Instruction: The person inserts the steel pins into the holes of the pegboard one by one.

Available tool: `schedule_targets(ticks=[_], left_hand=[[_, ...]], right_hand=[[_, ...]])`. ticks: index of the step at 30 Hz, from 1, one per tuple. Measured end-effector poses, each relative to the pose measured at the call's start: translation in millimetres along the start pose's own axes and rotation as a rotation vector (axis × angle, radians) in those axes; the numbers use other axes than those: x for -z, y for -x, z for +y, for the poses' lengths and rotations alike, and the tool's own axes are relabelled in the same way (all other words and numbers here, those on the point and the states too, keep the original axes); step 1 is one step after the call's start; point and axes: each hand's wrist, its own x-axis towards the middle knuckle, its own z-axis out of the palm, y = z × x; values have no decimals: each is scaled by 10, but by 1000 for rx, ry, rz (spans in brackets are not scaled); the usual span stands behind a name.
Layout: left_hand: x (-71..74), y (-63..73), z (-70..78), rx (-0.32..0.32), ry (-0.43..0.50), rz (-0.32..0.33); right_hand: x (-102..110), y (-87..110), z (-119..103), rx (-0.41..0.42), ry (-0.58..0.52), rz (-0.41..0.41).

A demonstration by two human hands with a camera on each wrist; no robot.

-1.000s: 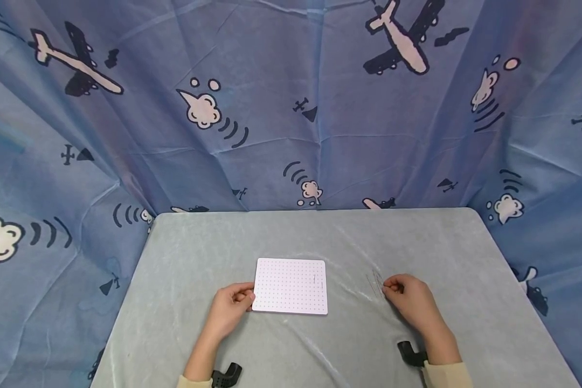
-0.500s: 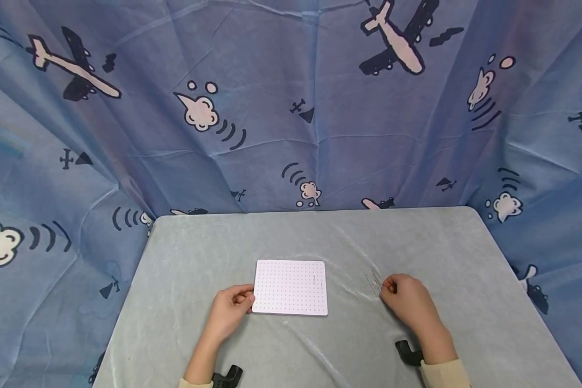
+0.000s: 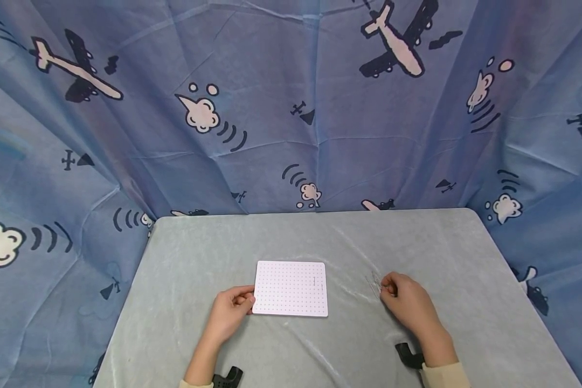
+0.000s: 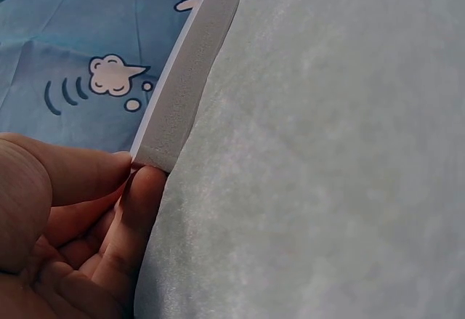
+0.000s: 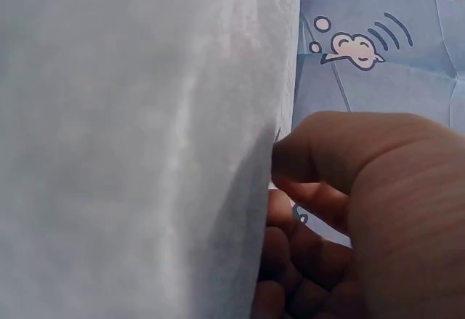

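A white pegboard, dotted with rows of small holes, lies flat on the table. My left hand grips its left edge; in the left wrist view thumb and finger pinch the corner of the board. Two thin dark marks, like slim rods, show near the board's right side. To the right, a small bunch of thin silvery rods lies on the cloth. My right hand is at this bunch, thumb and forefinger pinching at the rods. A thin dark tip shows beside its fingertips in the right wrist view.
A pale grey-green cloth covers the table, with a few creases. Behind and at both sides hangs a blue curtain printed with planes and clouds. Each wrist carries a black camera mount close above the table.
My right hand has shifted slightly left, its fingertips staying at the rods. My left hand keeps its grip on the board. The head view has tilted a little.
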Motion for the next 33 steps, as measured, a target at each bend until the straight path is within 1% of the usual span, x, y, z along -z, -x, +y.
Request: schedule_targets(ticks=[7, 15, 25, 29, 33], left_hand=[[-2, 7, -6, 1, -21, 6], [-16, 1, -9, 4, -11, 6], [-8, -11, -5, 3, -20, 0], [-3, -11, -16, -13, -46, -6], [-1, -1, -29, -29, -53, -9]], right_hand=[[-3, 21, -4, 4, -7, 4], [-11, 11, 30, -10, -13, 9], [-17, 3, 54, -22, -86, 61], [-8, -5, 61, -27, -113, 53], [1, 3, 61, -25, -137, 43]])
